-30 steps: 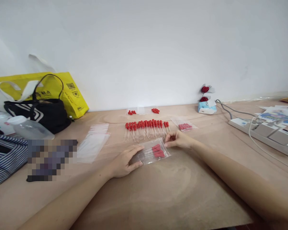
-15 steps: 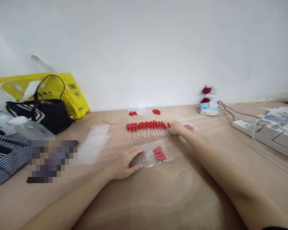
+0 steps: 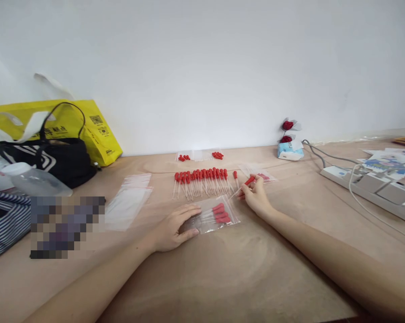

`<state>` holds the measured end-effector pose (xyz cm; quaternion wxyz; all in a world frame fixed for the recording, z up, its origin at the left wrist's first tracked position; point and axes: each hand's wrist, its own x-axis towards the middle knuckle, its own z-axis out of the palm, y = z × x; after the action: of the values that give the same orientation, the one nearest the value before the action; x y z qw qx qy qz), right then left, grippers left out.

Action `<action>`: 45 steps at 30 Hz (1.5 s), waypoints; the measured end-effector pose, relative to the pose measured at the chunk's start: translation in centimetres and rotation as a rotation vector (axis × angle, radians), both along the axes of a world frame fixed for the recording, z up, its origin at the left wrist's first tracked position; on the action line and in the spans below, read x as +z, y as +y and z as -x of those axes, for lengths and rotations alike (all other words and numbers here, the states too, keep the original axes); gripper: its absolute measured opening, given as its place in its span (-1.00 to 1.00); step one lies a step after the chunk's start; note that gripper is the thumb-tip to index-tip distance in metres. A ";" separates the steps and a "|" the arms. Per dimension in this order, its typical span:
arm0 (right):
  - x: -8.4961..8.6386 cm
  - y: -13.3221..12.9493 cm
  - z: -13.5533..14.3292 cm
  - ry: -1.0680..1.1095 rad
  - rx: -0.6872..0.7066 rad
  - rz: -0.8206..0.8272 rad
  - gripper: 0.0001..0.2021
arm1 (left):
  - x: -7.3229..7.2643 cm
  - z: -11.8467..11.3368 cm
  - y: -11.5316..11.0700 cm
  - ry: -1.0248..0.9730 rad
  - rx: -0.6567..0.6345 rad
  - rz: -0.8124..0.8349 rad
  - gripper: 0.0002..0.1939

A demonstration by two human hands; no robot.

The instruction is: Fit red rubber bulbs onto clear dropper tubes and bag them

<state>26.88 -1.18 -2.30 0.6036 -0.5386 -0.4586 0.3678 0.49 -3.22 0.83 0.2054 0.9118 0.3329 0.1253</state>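
My right hand (image 3: pixel 257 197) pinches a dropper with a red bulb (image 3: pixel 250 180), its thin clear tube slanting down to the left. My left hand (image 3: pixel 177 228) lies with thumb and fingers apart on the left end of a clear zip bag (image 3: pixel 229 211); several red-bulbed droppers are inside it. Behind the bag, a row of droppers (image 3: pixel 202 175) lies side by side, red bulbs toward the wall. One single dropper (image 3: pixel 235 175) lies just right of that row. Another clear bag with red bulbs (image 3: pixel 271 176) is beyond my right hand.
Flat clear bags (image 3: pixel 130 202) lie at left, near a bottle (image 3: pixel 37 179), a black bag (image 3: pixel 67 163) and a yellow bag (image 3: pixel 103 139). Two bags with red bulbs (image 3: pixel 217 155) lie by the wall. A power strip (image 3: pixel 373 184) and a blue pack (image 3: pixel 290 151) are at right.
My right hand has drawn back toward me from the row's right end, lifting a dropper. My left hand stays on the bag. The view has shifted slightly.
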 end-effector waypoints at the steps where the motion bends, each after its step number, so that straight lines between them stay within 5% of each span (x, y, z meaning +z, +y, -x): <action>1: -0.1 0.0 0.2 0.044 0.000 0.003 -0.54 | 0.0 0.0 0.0 0.001 -0.004 -0.003 -0.53; 11: -0.5 -0.8 1.7 0.211 0.122 0.068 -0.81 | 0.1 -0.1 0.0 0.011 -0.003 -0.007 -0.53; 19: -0.6 -1.0 1.3 -0.261 0.298 0.099 -0.74 | 0.1 0.0 0.0 0.004 -0.007 -0.013 -0.52; 24: -0.6 -0.9 1.1 -0.487 0.215 -0.057 -0.75 | 0.0 0.0 0.0 0.000 -0.009 -0.013 -0.51; 31: -1.3 0.2 1.1 -0.399 0.268 -0.009 -0.78 | 0.0 -0.1 -0.1 0.017 -0.007 -0.021 -0.51; 39: -1.2 0.5 1.6 -0.309 0.566 0.019 -0.73 | -0.1 -0.1 -0.1 0.027 0.003 -0.028 -0.51; 45: -0.8 0.6 1.1 -0.230 0.584 0.113 -0.72 | 0.1 -0.3 0.0 0.009 -0.006 -0.034 -0.53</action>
<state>25.75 -0.60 -3.10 0.3859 -0.4549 -0.6378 0.4872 0.75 -3.27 0.88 0.1889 0.9167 0.3288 0.1261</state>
